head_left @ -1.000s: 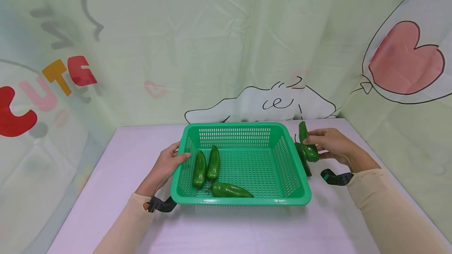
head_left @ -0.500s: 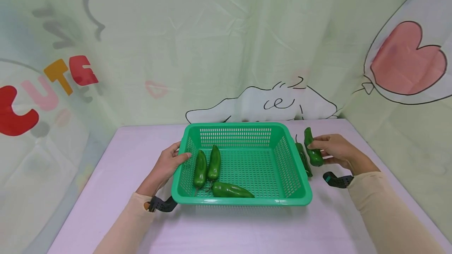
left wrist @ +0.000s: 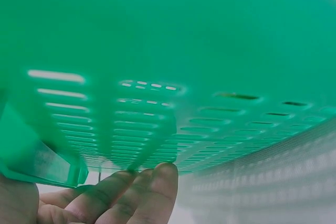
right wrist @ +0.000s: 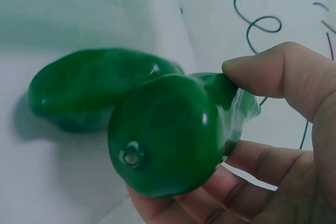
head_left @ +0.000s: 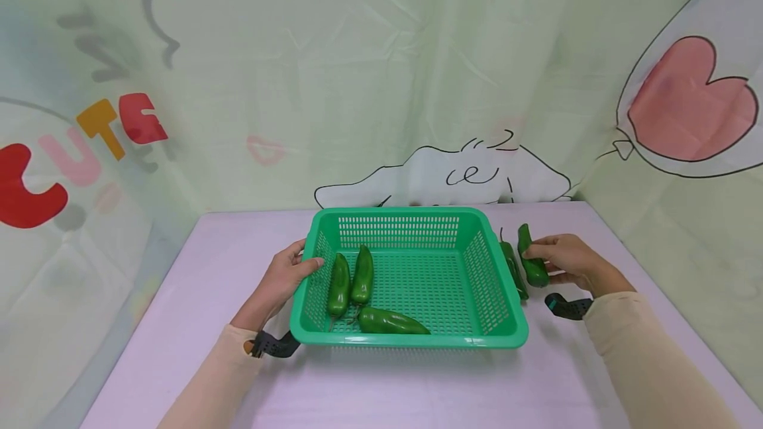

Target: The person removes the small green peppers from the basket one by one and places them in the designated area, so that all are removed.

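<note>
In the head view my left hand (head_left: 285, 278) grips the left rim of a green plastic basket (head_left: 411, 340), thumb over the rim; the left wrist view shows its fingers (left wrist: 157, 195) below the basket's perforated side. My right hand (head_left: 575, 260) holds a green pepper (head_left: 532, 263) between thumb and fingers, to the right of the basket. The right wrist view shows this pepper's blunt stem end (right wrist: 163, 140) facing the camera. Another green pepper (right wrist: 94, 85) lies on the table close by, partly hidden by the basket's edge in the head view.
Inside the basket lie three green peppers: two lengthwise at the left (head_left: 338, 286) and one crosswise at the front (head_left: 390, 321). A pale table (head_left: 381, 392) carries everything. Printed curtains (head_left: 357, 85) stand close behind it and at both sides.
My right hand has moved the pepper a little right and toward the front, away from the basket and lower. The left hand and the basket stay almost where they were.
</note>
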Tool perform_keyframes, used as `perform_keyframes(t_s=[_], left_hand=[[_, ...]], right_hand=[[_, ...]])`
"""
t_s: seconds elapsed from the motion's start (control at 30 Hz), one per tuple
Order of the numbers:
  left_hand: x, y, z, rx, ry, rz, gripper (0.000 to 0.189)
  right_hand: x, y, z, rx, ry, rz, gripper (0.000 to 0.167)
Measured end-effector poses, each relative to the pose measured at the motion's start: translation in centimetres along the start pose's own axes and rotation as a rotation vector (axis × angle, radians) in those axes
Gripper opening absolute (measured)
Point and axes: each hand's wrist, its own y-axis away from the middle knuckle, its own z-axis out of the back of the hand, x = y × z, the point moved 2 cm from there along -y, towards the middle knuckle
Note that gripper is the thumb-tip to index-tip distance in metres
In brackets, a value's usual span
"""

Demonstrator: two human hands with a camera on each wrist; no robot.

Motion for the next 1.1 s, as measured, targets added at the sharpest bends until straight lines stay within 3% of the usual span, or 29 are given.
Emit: perform_keyframes(t_s=[0.4,1.1], left_hand=[[0.0,-0.1,-0.1,-0.002,0.003,0.010,0.066],[0.0,0.0,0.0,-0.002,0.001,0.017,0.066]], right_hand=[[-1.7,-1.7,0.0,-0.027,0.041,-0.044,0.070],[-1.4,-2.6,-0.9,-0.107,0.215,-0.059,0.072]])
